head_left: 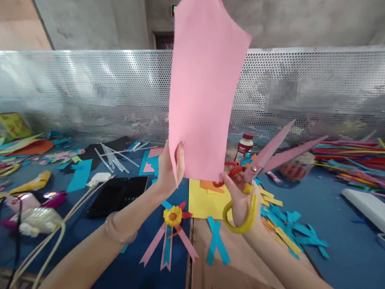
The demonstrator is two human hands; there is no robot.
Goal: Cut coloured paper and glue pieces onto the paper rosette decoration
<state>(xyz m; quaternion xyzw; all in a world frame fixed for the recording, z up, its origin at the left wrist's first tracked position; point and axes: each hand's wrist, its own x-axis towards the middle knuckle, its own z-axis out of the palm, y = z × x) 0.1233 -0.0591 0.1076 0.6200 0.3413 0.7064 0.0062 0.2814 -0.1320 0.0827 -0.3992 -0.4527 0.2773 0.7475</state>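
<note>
A large pink sheet of paper point(204, 85) is held upright above the table, its top edge cut unevenly. My left hand point(172, 170) pinches its lower left corner, thumb in front. At the lower right corner, the fingers of my right hand point(242, 196) touch the sheet's edge and also hold scissors point(252, 170) with red and yellow handles, blades spread and pointing up to the right. Below the sheet lies a yellow paper flower point(172, 216) with pink and blue ribbon tails. Crossed blue strips point(218, 242) lie to its right, near a yellow sheet point(202, 206).
Black phones point(117, 196), glue sticks point(114, 158) and a glue gun point(31, 184) lie left. A small bottle point(245, 146) stands behind the scissors. Blue paper strips point(294, 228), a white power bank point(374, 211) and colourful stems point(368, 160) lie right. A perforated metal screen point(116, 84) stands behind.
</note>
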